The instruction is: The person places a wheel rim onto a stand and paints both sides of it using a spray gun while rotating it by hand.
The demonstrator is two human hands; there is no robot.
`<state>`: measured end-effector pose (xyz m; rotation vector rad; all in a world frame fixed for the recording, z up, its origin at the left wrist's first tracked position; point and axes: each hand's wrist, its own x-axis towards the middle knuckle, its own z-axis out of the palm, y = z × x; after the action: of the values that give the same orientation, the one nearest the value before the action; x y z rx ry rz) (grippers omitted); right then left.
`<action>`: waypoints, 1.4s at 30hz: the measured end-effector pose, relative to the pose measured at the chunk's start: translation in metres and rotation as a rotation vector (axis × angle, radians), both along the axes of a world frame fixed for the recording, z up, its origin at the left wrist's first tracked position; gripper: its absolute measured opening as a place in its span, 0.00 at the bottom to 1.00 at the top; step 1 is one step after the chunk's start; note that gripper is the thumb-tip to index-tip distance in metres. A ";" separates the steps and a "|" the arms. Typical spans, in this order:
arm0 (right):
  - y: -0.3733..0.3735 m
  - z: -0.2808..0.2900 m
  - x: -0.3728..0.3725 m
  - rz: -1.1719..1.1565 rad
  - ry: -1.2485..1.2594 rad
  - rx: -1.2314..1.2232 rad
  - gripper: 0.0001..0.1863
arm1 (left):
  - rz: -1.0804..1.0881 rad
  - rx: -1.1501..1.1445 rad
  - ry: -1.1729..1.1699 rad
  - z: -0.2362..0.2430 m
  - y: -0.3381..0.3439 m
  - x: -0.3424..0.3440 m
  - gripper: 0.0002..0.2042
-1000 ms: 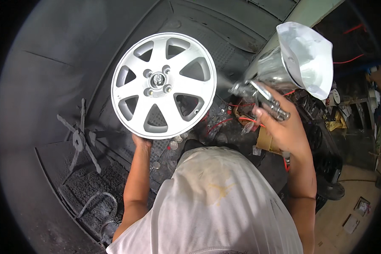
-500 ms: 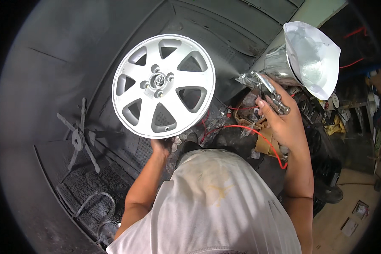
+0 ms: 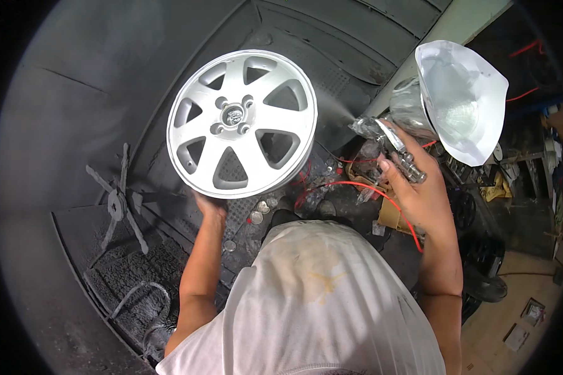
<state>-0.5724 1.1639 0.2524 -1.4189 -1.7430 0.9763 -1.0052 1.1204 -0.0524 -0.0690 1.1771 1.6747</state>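
A silver-white car wheel rim (image 3: 256,119) with several wide spokes is tilted face-up in front of me. My left hand (image 3: 211,205) grips its lower edge from below, the fingers mostly hidden behind it. My right hand (image 3: 422,181) is closed round a metal spray gun (image 3: 401,150) to the right of the wheel. Its plastic-wrapped nozzle points toward the wheel, and a fine pale mist comes from it. A cup wrapped in shiny film (image 3: 411,103) sits on the gun, with a flared white sheet (image 3: 475,94) around its top.
A red hose (image 3: 381,195) curves below the gun. To the left stands a grey-coated spoked stand (image 3: 116,205). Dark, paint-covered walls (image 3: 119,75) surround the left and back. Small round metal lids (image 3: 261,206) lie on the floor. Clutter and a cardboard box (image 3: 391,215) are at the right.
The wheel has turned clockwise, and my left hand has moved left with its lower edge. The spray gun stays nearly in place, with its cup and white sheet tipped slightly lower.
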 end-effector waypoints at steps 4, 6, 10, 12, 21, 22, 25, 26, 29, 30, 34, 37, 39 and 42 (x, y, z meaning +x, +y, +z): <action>-0.011 0.000 0.000 0.028 0.047 -0.126 0.26 | -0.125 -0.166 -0.169 -0.001 -0.029 0.067 0.36; -0.016 0.013 -0.006 0.083 0.118 -0.285 0.26 | -0.148 -0.231 -0.302 0.005 -0.037 0.101 0.38; -0.021 0.012 -0.014 0.122 0.201 -0.292 0.26 | -0.136 -0.269 -0.227 0.009 -0.031 0.105 0.41; -0.018 0.006 -0.010 0.065 0.149 -0.183 0.26 | -0.181 -0.290 -0.150 0.009 -0.026 0.086 0.40; -0.026 0.011 -0.001 0.021 0.184 -0.289 0.26 | -0.189 -0.198 -0.045 0.003 0.017 -0.021 0.31; -0.029 0.023 -0.005 0.034 0.254 -0.426 0.26 | -0.142 -0.109 0.009 0.009 0.020 -0.023 0.31; -0.034 0.014 -0.007 0.079 0.284 -0.382 0.26 | -0.031 -0.008 0.032 0.020 0.023 -0.015 0.32; -0.036 0.012 -0.008 0.085 0.283 -0.367 0.26 | 0.018 -0.009 0.049 0.017 0.022 -0.008 0.29; -0.035 0.000 -0.002 0.020 0.131 -0.131 0.26 | -0.018 -0.083 0.061 -0.004 0.002 0.014 0.30; -0.033 -0.004 0.001 -0.022 0.048 -0.038 0.26 | -0.042 -0.153 0.022 0.003 -0.004 0.041 0.31; -0.030 -0.008 0.006 -0.087 0.073 -0.088 0.27 | -0.189 -0.231 -0.176 0.003 -0.031 0.097 0.39; -0.036 0.006 0.003 -0.017 0.149 -0.241 0.27 | -0.137 -0.232 -0.237 0.015 -0.031 0.114 0.36; -0.040 0.009 -0.003 0.038 0.270 -0.333 0.27 | -0.084 -0.186 -0.208 -0.006 -0.029 0.087 0.32; -0.040 0.001 -0.005 0.075 0.305 -0.294 0.26 | -0.190 -0.200 -0.098 0.000 -0.022 0.052 0.30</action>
<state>-0.5773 1.1240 0.2537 -1.3029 -1.4797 1.4550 -0.9528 1.0983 -0.0521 -0.1580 1.2342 1.3702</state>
